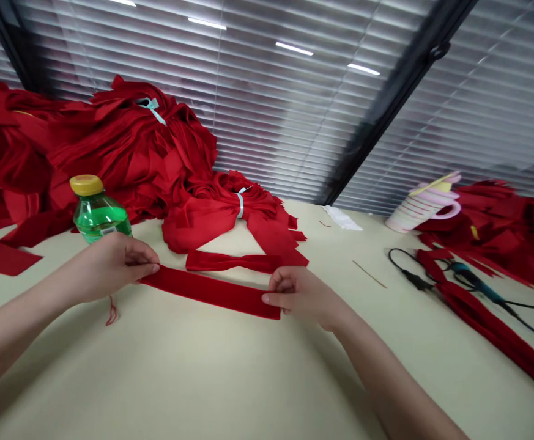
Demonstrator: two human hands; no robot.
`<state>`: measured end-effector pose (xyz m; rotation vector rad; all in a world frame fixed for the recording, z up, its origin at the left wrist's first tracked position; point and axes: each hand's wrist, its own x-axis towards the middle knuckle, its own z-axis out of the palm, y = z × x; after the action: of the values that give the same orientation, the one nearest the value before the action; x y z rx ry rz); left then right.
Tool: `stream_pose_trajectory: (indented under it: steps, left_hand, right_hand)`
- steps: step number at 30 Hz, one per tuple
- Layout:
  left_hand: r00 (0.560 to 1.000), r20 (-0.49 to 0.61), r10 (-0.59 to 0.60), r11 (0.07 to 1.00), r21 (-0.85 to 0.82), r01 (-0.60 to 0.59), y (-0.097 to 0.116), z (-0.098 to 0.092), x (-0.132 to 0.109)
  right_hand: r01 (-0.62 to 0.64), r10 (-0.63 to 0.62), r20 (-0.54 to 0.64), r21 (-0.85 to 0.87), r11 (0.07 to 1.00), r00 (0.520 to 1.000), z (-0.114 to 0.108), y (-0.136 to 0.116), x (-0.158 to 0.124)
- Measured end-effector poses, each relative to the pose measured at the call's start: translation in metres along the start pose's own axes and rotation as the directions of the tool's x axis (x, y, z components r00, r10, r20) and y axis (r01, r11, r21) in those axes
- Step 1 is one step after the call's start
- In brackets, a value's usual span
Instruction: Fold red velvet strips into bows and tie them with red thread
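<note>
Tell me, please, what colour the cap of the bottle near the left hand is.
The cap on the bottle is yellow, showing best in the head view.

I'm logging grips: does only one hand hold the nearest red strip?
No, the left hand and right hand pinch opposite ends of the red strip.

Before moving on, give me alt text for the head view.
A person's left hand and right hand hold a red strip by its ends over a pale table. Beyond are red fabric bundles, a green bottle at left and a mug at right.
</note>
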<state>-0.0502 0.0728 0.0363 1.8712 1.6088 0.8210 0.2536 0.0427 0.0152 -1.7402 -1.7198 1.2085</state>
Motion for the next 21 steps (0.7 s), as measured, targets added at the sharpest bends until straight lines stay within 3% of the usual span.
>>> stream_pose_trajectory:
  steps: [2, 3, 8, 11, 17, 21]
  left_hand:
    - [0.968, 0.249, 0.030, 0.986, 0.154, -0.071, -0.005, -0.006, 0.003]
    - [0.949, 0.314, 0.027, 0.975, 0.201, -0.095, -0.009, -0.009, 0.005]
    - [0.943, 0.331, 0.033, 0.950, 0.282, -0.132, -0.024, -0.007, 0.011]
    - [0.945, 0.325, 0.032, 0.938, 0.317, -0.141, -0.027, -0.003, 0.012]
    - [0.936, 0.352, 0.034, 0.921, 0.352, -0.165, -0.033, -0.003, 0.015]
    - [0.931, 0.364, 0.012, 0.926, 0.347, -0.148, -0.037, -0.003, 0.018]
  right_hand:
    - [0.001, -0.002, -0.019, -0.057, 0.998, 1.000, 0.007, 0.001, 0.001]
    - [0.003, -0.006, -0.033, -0.074, 0.997, 0.999, 0.011, 0.002, 0.001]
    - [0.113, -0.158, -0.122, -0.316, 0.942, 0.980, 0.017, -0.003, -0.005]
    - [0.194, -0.267, -0.091, -0.475, 0.858, 0.959, 0.016, -0.008, -0.011]
    - [0.227, -0.259, 0.011, -0.516, 0.826, 0.966, 0.012, -0.008, -0.013]
    - [0.318, -0.321, 0.073, -0.453, 0.833, 0.944, 0.009, 0.000, -0.013]
